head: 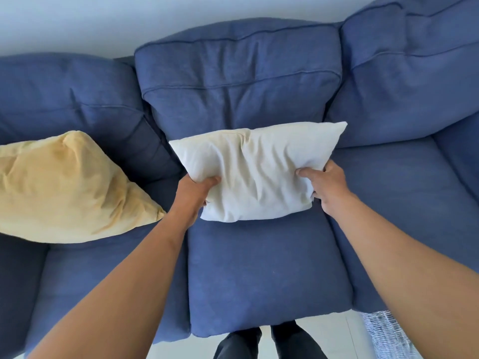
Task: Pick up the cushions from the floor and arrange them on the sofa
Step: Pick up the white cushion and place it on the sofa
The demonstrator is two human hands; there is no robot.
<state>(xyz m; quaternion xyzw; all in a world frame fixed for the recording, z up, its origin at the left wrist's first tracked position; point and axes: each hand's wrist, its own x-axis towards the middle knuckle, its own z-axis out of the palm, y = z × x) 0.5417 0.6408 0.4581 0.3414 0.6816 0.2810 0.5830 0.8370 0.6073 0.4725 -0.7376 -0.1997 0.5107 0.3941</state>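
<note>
A white cushion (255, 172) is over the middle seat of the blue sofa (264, 275), its far edge close to the middle back cushion. My left hand (193, 196) grips its near left corner and my right hand (328, 187) grips its near right corner. A yellow cushion (64, 187) lies on the left seat, leaning toward the left back cushion, apart from both hands.
The sofa has three seat and three back cushions; the right seat (404, 216) holds nothing. My legs stand on the pale floor (337, 335) at the sofa's front edge. A patterned blue-white rug or cloth (386, 335) lies at the lower right.
</note>
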